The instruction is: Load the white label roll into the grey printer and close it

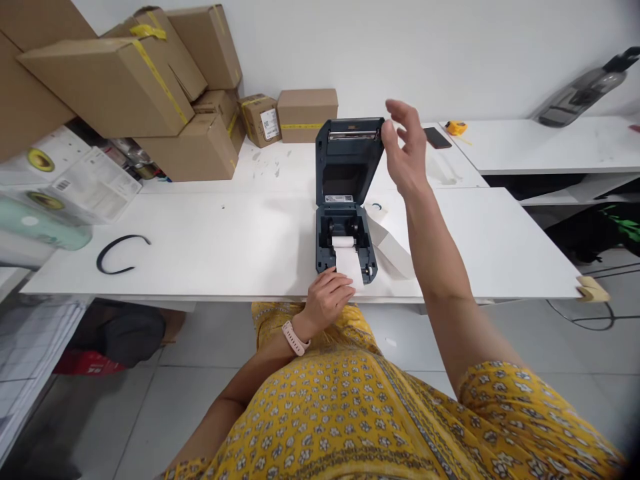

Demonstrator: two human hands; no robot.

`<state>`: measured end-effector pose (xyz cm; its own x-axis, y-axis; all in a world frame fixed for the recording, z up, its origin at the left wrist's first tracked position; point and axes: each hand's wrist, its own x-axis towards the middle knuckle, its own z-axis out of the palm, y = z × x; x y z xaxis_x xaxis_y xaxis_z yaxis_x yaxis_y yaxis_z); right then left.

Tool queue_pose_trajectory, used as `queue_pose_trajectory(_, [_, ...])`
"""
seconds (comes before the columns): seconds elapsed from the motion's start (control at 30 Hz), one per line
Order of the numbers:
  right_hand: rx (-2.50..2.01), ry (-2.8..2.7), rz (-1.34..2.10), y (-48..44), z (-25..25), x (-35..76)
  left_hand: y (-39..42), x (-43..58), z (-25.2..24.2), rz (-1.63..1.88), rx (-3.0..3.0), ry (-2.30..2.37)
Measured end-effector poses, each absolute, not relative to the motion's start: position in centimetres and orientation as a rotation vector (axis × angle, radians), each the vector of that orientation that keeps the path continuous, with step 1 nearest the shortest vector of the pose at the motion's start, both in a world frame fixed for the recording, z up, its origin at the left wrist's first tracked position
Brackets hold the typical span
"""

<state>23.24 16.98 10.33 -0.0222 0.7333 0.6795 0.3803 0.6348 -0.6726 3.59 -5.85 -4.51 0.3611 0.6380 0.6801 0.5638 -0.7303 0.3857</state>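
Observation:
A dark blue label printer (345, 220) sits on the white table (225, 240) with its lid (349, 160) raised upright. A white paper roll (343, 242) lies inside it, and a white paper strip (350, 265) runs out over the printer's front edge. My left hand (327, 299), with a pink watch on the wrist, pinches the end of that strip at the table's near edge. My right hand (406, 150) hovers open beside the top right corner of the lid, fingers spread, holding nothing.
Cardboard boxes (150, 87) are stacked at the back left, two small boxes (306, 113) behind the printer. A black curved band (120, 252) lies left on the table. A phone (437, 137) and yellow tape measure (455, 127) lie at back right. A loose white strip (390, 243) trails right of the printer.

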Motion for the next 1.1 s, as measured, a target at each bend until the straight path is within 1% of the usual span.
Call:
queue_pose_trajectory(0.07, [-0.974, -1.671, 0.433, 18.5, 10.5, 23.1, -6.4, 3.6, -4.6, 1.279, 2.515, 1.134])
queue_pose_trajectory(0.13, [-1.0, -1.685, 0.46, 18.2, 10.3, 22.8, -6.6, 3.6, -4.8, 1.29, 2.514, 1.134])
queue_pose_trajectory(0.23, [-0.986, -1.619, 0.369, 13.8, 9.1, 22.3, -6.9, 3.8, -5.3, 1.331, 2.513, 1.136])
queue_pose_trajectory(0.33, [-0.988, -1.593, 0.259, 7.3, 6.6, 22.3, -7.4, 3.8, -6.3, 1.327, 2.555, 1.271])
queue_pose_trajectory(0.4, [-1.012, -1.715, 0.199, 3.4, 4.3, 22.6, -7.8, 3.7, -7.3, 1.364, 2.587, 1.381])
queue_pose_trajectory(0.53, [-1.06, -1.953, 0.181, -0.9, -0.4, 23.3, -8.3, 3.2, -9.6, 1.383, 2.541, 1.378])
queue_pose_trajectory(0.63, [-1.034, -1.949, 0.167, -1.9, -3.6, 23.3, -7.7, 3.0, -10.6, 1.379, 2.595, 1.401])
queue_pose_trajectory(0.73, [-0.874, -1.811, 0.125, -2.4, -5.7, 22.6, -5.9, 2.9, -10.5, 1.526, 2.738, 1.435])
queue_pose_trajectory(0.8, [-0.838, -1.729, 0.136, -2.6, -6.5, 22.0, -4.4, 2.6, -10.0, 1.602, 2.751, 1.381])
queue_pose_trajectory(0.9, [-0.852, -1.651, 0.161, -2.9, -6.8, 21.3, -2.8, 1.9, -9.7, 1.549, 2.739, 1.256])
queue_pose_trajectory(1.0, [-0.867, -1.605, 0.156, -2.8, -7.3, 20.8, -2.4, 1.7, -10.2, 1.52, 2.685, 1.223])
queue_pose_trajectory(1.1, [-0.882, -1.541, 0.104, -2.3, -8.2, 20.4, -2.2, 2.1, -11.0, 1.597, 2.592, 1.197])
